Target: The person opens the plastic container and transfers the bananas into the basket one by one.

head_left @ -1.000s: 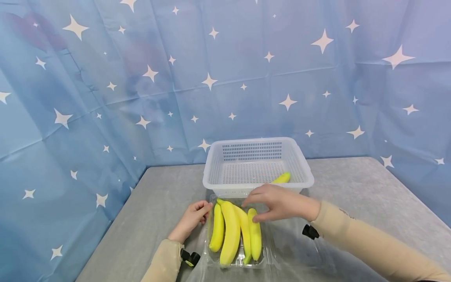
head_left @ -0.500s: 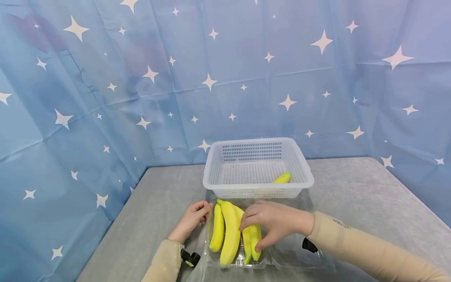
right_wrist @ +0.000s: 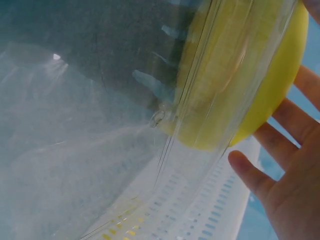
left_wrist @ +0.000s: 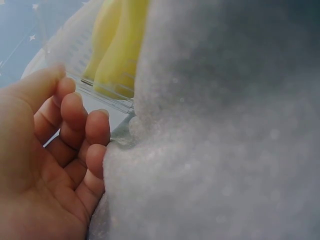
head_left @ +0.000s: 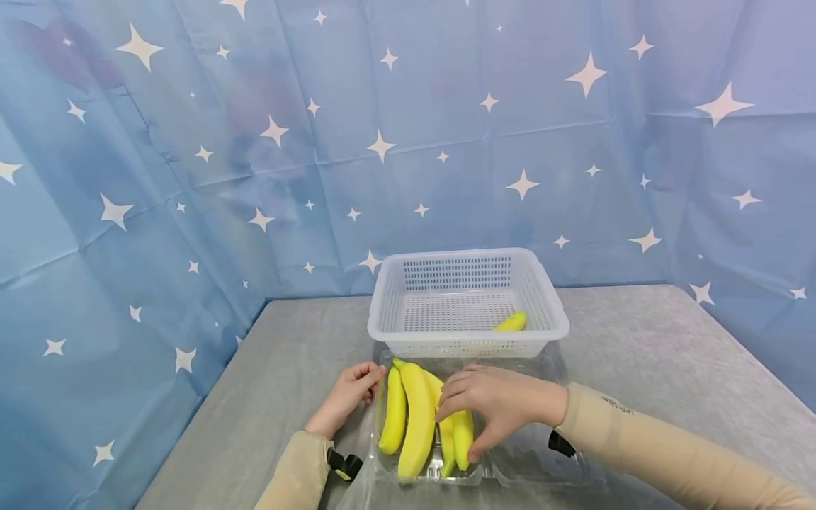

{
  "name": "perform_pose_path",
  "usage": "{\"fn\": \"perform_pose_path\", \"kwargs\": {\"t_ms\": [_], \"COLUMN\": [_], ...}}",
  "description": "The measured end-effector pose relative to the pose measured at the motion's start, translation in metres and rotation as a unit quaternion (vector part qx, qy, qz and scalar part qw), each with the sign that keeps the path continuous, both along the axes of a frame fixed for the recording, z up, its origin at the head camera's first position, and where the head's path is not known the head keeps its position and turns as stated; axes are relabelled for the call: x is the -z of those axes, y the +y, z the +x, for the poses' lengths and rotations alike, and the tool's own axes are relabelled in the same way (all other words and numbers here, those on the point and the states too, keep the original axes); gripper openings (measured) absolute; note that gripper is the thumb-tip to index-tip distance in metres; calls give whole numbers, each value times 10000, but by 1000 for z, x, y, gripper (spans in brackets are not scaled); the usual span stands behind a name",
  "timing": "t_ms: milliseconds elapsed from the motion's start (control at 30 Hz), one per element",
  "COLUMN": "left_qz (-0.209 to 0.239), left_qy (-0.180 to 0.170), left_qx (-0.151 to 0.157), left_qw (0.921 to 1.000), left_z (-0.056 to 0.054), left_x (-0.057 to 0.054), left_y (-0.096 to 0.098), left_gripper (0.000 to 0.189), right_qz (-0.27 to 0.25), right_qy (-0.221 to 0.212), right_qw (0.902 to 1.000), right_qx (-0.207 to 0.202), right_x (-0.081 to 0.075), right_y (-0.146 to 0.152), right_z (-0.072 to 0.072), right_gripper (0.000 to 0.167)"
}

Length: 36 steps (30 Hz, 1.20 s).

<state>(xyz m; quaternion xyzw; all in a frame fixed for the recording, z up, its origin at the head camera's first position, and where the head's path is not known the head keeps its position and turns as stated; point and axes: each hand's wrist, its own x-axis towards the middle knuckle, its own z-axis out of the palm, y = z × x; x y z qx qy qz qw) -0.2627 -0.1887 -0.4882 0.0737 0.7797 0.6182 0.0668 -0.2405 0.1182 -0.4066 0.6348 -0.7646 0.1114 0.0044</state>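
Several yellow bananas (head_left: 417, 421) lie side by side in the base of an opened clear plastic clamshell container (head_left: 382, 471). My left hand (head_left: 346, 395) pinches the container's left rim between thumb and fingers; the left wrist view shows the thumb tip against that clear edge. Over the bananas on the right side lies my right hand (head_left: 503, 402), its fingers loosely arched and spread. Its thumb is beside the rightmost banana (head_left: 463, 439), whose upper part the hand hides. In the right wrist view the fingers (right_wrist: 252, 177) spread beside a banana (right_wrist: 272, 87) behind clear plastic.
Behind the container stands a white perforated basket (head_left: 468, 340) with a banana (head_left: 511, 322) in it. The container's clear lid (head_left: 542, 460) lies flat on the right. A grey table (head_left: 644, 354) ends at a blue star-patterned curtain (head_left: 446, 177).
My right hand has come down and towards me from the container's upper right, onto the right-hand bananas. Lately its thumb has shifted slightly to the right. The left hand stays put.
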Motion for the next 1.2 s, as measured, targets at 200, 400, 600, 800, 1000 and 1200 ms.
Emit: {"fn": "perform_pose_path", "kwargs": {"t_ms": [200, 400, 600, 800, 1000, 1200], "left_qz": [36, -9, 25, -4, 0, 22], "left_qy": [78, 131, 160, 110, 131, 124], "left_qx": [36, 45, 43, 47, 187, 231], "left_qw": [10000, 9999, 9999, 9999, 9997, 9997], "left_z": [0, 0, 1, 2, 15, 18], "left_x": [1, 1, 1, -3, -23, -29], "left_y": [0, -1, 0, 1, 5, 6], "left_gripper": [35, 37, 35, 34, 36, 34], "right_qz": [97, 159, 160, 195, 248, 220], "right_qy": [47, 97, 19, 94, 14, -32], "right_qw": [9999, 9998, 9999, 9997, 9995, 9994], "right_qx": [-23, -12, -55, -101, -188, -254], "right_x": [0, 0, -1, -2, -5, -6], "right_y": [0, -1, -1, -2, -3, -4], "right_z": [0, -1, -2, -2, -1, 0], "right_gripper": [59, 55, 51, 48, 50, 44]}}
